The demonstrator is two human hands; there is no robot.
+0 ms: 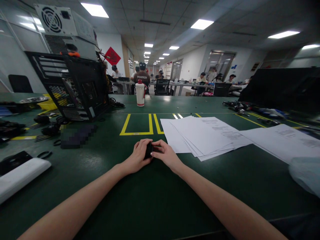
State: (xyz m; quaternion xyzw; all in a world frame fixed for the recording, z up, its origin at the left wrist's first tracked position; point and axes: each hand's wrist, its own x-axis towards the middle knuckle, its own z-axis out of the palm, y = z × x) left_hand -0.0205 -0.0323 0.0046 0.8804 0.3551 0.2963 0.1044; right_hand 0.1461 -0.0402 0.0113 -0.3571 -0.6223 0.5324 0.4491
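Observation:
Between my two hands, just above or on the green table (pixel 120 193), is a small black object (pixel 148 150); its kind cannot be made out because fingers cover much of it. My left hand (pixel 139 154) wraps round its left side, thumb toward me. From the other side, my right hand (pixel 165 154) pinches it with thumb and fingertips. Just right of my right hand lies a spread of printed white sheets (pixel 205 136). Yellow tape outlines (pixel 136 134) mark the tabletop beyond my hands.
At the back left stands an open black computer case (pixel 75 86) with power supplies (pixel 67 25) on top. A white bottle with a red lid (pixel 140 94) stands farther back. A white bar-shaped object (pixel 23 178) lies left, a black monitor (pixel 285 85) right. People sit at far tables.

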